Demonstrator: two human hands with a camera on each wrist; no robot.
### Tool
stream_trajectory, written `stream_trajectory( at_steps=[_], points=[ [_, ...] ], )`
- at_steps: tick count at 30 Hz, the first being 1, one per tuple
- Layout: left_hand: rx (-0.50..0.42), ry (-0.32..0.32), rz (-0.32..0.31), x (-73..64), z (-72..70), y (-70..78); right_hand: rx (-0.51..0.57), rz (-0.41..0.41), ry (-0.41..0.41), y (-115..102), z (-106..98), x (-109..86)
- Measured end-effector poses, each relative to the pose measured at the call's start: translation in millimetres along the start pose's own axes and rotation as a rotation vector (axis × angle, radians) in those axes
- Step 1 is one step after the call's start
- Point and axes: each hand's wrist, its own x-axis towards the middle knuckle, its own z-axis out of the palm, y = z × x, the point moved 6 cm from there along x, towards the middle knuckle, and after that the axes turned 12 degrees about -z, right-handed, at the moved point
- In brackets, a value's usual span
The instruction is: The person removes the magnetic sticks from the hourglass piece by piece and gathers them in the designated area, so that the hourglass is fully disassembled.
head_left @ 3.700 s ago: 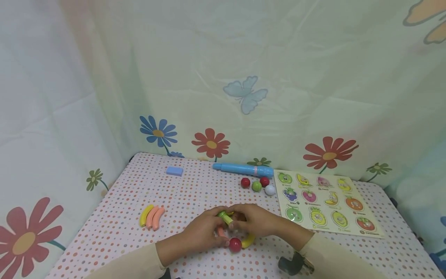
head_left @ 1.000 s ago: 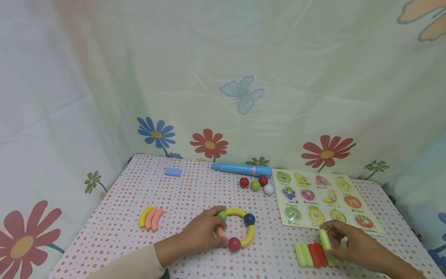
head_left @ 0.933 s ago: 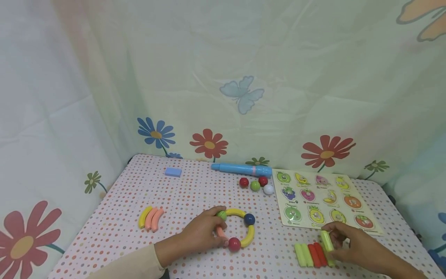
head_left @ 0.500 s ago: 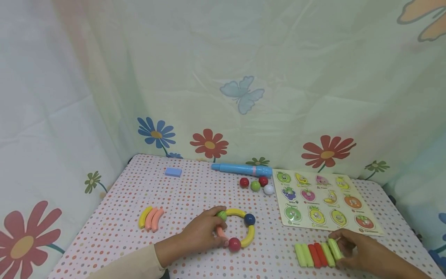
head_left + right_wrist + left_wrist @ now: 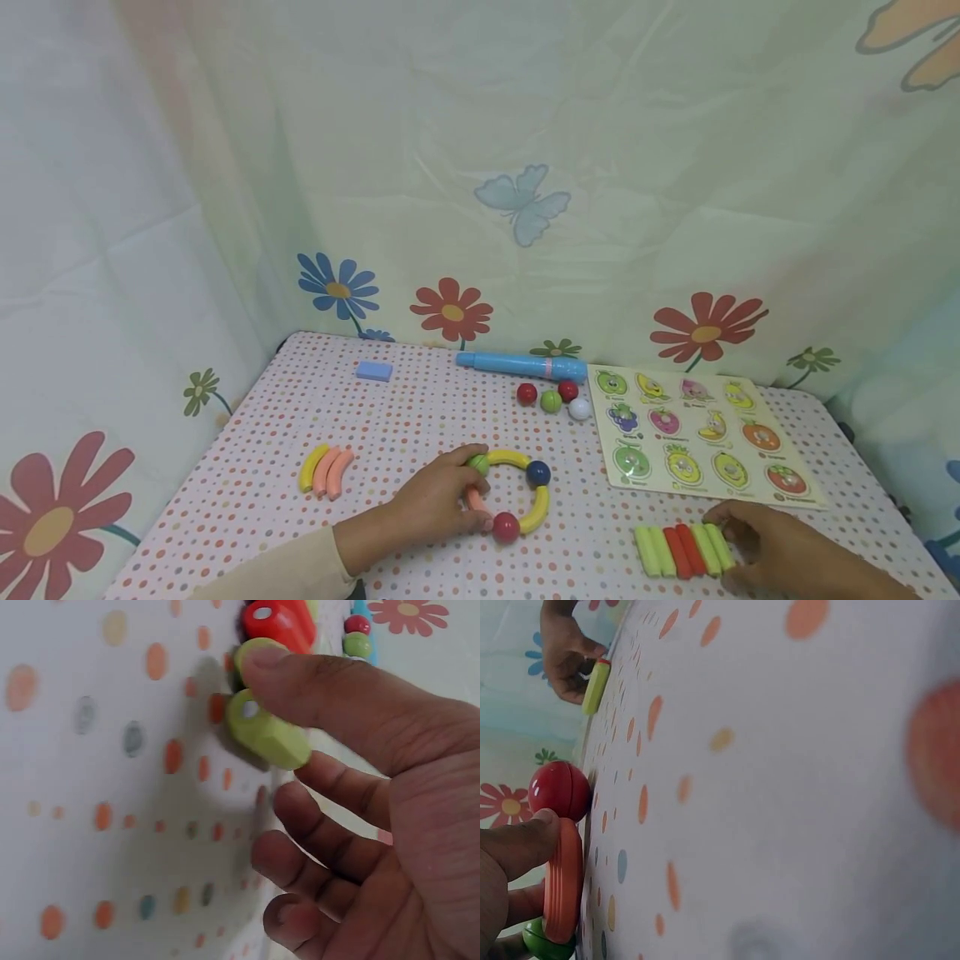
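Note:
My left hand point(image 5: 438, 492) grips a salmon curved stick point(image 5: 564, 881) in a ring of curved sticks and balls. Its thumb lies by the red ball point(image 5: 506, 527), its fingers near the green ball point(image 5: 477, 464). A blue ball point(image 5: 537, 472) and yellow curved sticks point(image 5: 536, 510) make up the ring's right side. My right hand point(image 5: 772, 546) spans the end of a row of straight green and red sticks, thumb and index finger at opposite ends of the last green stick point(image 5: 268, 729). The thumb tip overlaps the neighbouring green stick point(image 5: 251, 654); the red sticks point(image 5: 682, 550) lie beyond.
Loose yellow and salmon curved sticks point(image 5: 321, 471) lie at left. Behind the ring are several loose balls point(image 5: 551, 401) and a long light-blue tube point(image 5: 517, 365). A fruit picture board point(image 5: 701, 492) lies at right, a small blue block point(image 5: 374, 371) at back left.
My right hand left the ring, set a green stick down in the row, then brought another, raised half a second ago, down flat at its right end. My left hand stayed on the ring.

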Motion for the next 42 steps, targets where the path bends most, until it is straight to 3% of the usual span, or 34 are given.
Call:
stream_trajectory(
  at_steps=[7, 10, 20, 27, 31, 36, 42],
  points=[
    [-0.004, 0.000, 0.006, -0.9, -1.3, 1.4, -0.120, -0.245, 0.096, -40.8, -20.0, 8.8],
    [-0.008, -0.004, 0.019, -1.2, -1.7, 2.1, -0.136, -0.304, 0.132, -65.1, -18.6, 13.4],
    [-0.001, -0.020, 0.031, -1.8, -0.4, 2.1, -0.202, -0.493, 0.109, -157.7, 17.4, 31.7],
    [0.036, -0.001, 0.070, -0.4, -0.7, 2.0, -0.283, -0.643, 0.076, -202.9, 43.0, 44.0],
    [0.050, 0.013, 0.090, -0.3, -1.3, 2.5, -0.295, -0.682, 0.069, -217.3, 51.6, 51.5],
    [0.055, 0.018, 0.100, -0.4, -2.1, 2.8, -0.288, -0.665, 0.038, -226.2, 60.9, 62.4],
    [0.064, 0.018, 0.096, -2.0, -3.0, 3.8, -0.354, -0.644, 0.006, -228.6, 70.0, 69.4]
  ],
)
